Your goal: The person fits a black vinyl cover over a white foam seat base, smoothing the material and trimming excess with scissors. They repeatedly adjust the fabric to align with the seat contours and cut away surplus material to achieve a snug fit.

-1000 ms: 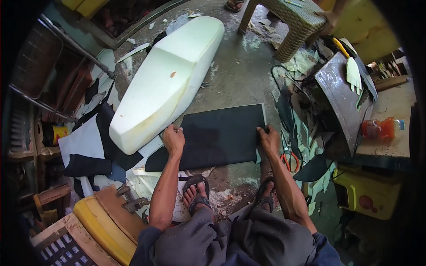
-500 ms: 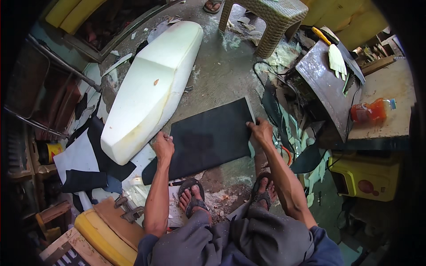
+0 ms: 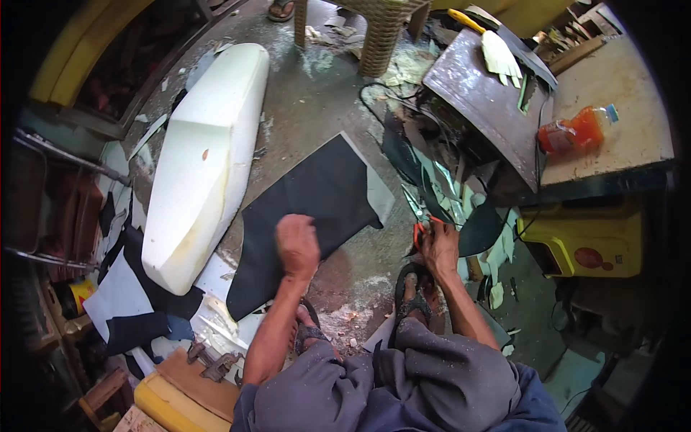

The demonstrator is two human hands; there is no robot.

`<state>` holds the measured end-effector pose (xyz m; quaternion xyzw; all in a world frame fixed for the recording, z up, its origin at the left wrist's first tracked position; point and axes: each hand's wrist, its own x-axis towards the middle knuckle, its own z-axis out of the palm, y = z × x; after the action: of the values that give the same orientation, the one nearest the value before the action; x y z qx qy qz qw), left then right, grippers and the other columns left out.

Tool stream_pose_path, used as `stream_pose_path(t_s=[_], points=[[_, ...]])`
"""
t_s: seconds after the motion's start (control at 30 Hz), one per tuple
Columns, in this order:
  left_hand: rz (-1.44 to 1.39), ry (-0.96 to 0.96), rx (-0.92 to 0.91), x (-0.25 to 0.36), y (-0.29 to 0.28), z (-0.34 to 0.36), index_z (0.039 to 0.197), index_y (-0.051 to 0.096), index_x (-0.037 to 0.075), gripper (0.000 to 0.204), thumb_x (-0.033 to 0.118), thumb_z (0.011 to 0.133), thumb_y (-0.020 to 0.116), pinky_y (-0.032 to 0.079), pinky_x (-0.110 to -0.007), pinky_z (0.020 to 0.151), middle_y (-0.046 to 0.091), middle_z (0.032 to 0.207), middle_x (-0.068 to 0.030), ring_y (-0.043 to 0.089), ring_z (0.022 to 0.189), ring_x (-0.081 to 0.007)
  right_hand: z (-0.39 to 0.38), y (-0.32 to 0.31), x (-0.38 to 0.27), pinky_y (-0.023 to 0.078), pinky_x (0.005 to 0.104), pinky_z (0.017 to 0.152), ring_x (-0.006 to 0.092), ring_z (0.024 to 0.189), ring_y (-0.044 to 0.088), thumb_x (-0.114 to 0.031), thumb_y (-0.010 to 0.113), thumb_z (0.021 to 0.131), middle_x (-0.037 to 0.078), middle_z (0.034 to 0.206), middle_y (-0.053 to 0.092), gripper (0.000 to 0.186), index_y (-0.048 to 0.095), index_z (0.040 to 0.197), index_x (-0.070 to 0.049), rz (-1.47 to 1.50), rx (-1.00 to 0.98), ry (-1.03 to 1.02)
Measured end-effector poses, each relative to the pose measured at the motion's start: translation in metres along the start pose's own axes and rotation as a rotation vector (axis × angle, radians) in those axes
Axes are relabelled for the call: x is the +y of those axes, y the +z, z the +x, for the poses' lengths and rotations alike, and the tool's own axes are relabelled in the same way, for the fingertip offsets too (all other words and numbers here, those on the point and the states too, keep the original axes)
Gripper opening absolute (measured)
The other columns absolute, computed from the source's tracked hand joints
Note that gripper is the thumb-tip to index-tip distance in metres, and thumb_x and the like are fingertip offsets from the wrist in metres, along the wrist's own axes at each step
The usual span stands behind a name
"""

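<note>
A black sheet of upholstery material (image 3: 309,191) with a pale underside lies on the floor before me, its right corner folded back to show the grey-white backing. Over the sheet's near part is my left hand (image 3: 297,245), smeared by motion; its fingers are not clear. My right hand (image 3: 439,248) is closed on the orange handles of a pair of scissors (image 3: 413,204), whose open blades point away from me beside the sheet. A long white foam seat (image 3: 209,137) lies to the left of the sheet.
Black and pale offcuts (image 3: 128,277) lie at the left; more scraps and a cable are at the right. A woven stool (image 3: 378,43) stands at the back. On the right, a bench (image 3: 612,108) bears an orange drink bottle (image 3: 576,132), near a glove (image 3: 499,56). Below is a yellow box (image 3: 597,245).
Both hands have left the sheet's side edges. My right hand has taken hold of the scissors; my left has moved inward over the sheet. The sheet's right corner is folded now.
</note>
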<state>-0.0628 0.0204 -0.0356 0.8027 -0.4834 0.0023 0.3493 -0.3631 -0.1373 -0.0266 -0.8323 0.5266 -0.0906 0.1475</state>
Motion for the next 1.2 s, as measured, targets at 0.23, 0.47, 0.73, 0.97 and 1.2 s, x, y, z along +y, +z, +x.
stream_pose_path(t_s=[0.23, 0.47, 0.73, 0.97, 1.2], points=[[-0.223, 0.237, -0.219, 0.053, 0.092, -0.006, 0.106, 0.07, 0.006, 0.023, 0.005, 0.082, 0.069, 0.043, -0.048, 0.106, 0.066, 0.114, -0.0107, 0.059, 0.121, -0.0328, -0.006, 0.01, 0.028, 0.05, 0.0548, 0.081, 0.0474, 0.095, 0.062, -0.012, 0.066, 0.082, 0.028, 0.104, 0.062, 0.044, 0.053, 0.121, 0.003, 0.041, -0.139, 0.063], [-0.247, 0.191, -0.246, 0.045, 0.098, -0.009, 0.106, 0.071, 0.008, 0.024, 0.005, 0.082, 0.07, 0.038, -0.052, 0.114, 0.065, 0.116, -0.0097, 0.057, 0.126, -0.0318, 0.007, -0.055, -0.001, 0.054, 0.0488, 0.076, 0.0404, 0.083, 0.072, -0.033, 0.072, 0.084, 0.027, 0.089, 0.07, 0.055, 0.059, 0.119, 0.007, 0.163, -0.611, 0.204], [-0.295, 0.134, -0.256, 0.044, 0.1, -0.009, 0.102, 0.07, 0.007, 0.017, 0.007, 0.085, 0.069, 0.034, -0.055, 0.118, 0.065, 0.116, -0.0097, 0.057, 0.127, -0.0307, -0.024, -0.047, -0.021, 0.053, 0.0392, 0.07, 0.0228, 0.076, 0.067, -0.06, 0.081, 0.08, 0.016, 0.083, 0.069, 0.074, 0.066, 0.111, 0.006, 0.505, -0.754, 0.328], [-0.33, 0.088, -0.251, 0.045, 0.1, -0.006, 0.099, 0.07, 0.006, 0.015, 0.008, 0.084, 0.072, 0.035, -0.054, 0.117, 0.066, 0.113, -0.0102, 0.06, 0.124, -0.032, -0.012, -0.036, -0.028, 0.052, 0.0423, 0.067, 0.0263, 0.072, 0.067, -0.066, 0.077, 0.08, 0.017, 0.076, 0.067, 0.078, 0.066, 0.106, 0.007, 0.373, -0.784, 0.296], [-0.333, 0.093, -0.254, 0.047, 0.101, -0.005, 0.1, 0.068, 0.006, 0.016, 0.009, 0.085, 0.072, 0.035, -0.054, 0.117, 0.066, 0.114, -0.0101, 0.059, 0.124, -0.0316, -0.017, -0.028, -0.02, 0.052, 0.0418, 0.066, 0.0257, 0.07, 0.066, -0.067, 0.077, 0.08, 0.016, 0.074, 0.066, 0.077, 0.067, 0.104, 0.005, 0.376, -0.695, 0.282]])
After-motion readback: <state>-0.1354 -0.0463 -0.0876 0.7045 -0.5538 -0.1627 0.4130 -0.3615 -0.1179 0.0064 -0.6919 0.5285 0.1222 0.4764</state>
